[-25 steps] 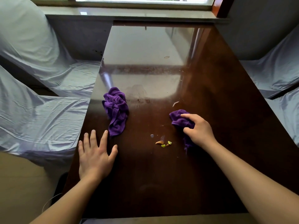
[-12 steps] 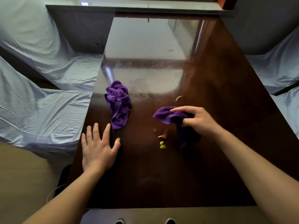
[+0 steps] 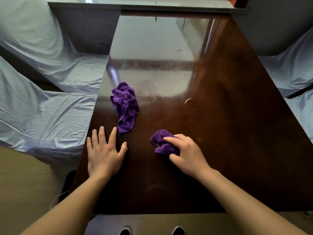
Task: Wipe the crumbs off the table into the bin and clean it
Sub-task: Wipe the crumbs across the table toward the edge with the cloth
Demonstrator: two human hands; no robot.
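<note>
My right hand (image 3: 186, 153) presses a bunched purple cloth (image 3: 160, 141) onto the dark glossy wooden table (image 3: 228, 133), near its middle front. The yellow and orange crumbs are hidden under the cloth and hand. My left hand (image 3: 103, 151) lies flat on the table with fingers spread, holding nothing. Just beyond its fingertips a second purple cloth (image 3: 126, 106) lies crumpled and loose. A pale scrap (image 3: 188, 100) and a small ring mark (image 3: 179, 50) sit farther back on the tabletop. No bin is in view.
Seats draped in light blue sheets stand at the left (image 3: 42, 107) and right (image 3: 291, 73) of the table. A window sill (image 3: 152, 5) runs along the far end. My shoe tips (image 3: 177, 231) show below the near table edge.
My right hand has swept the cloth toward me and to the left, over the spot where the crumbs lay, which are now covered. The left hand stayed flat in place.
</note>
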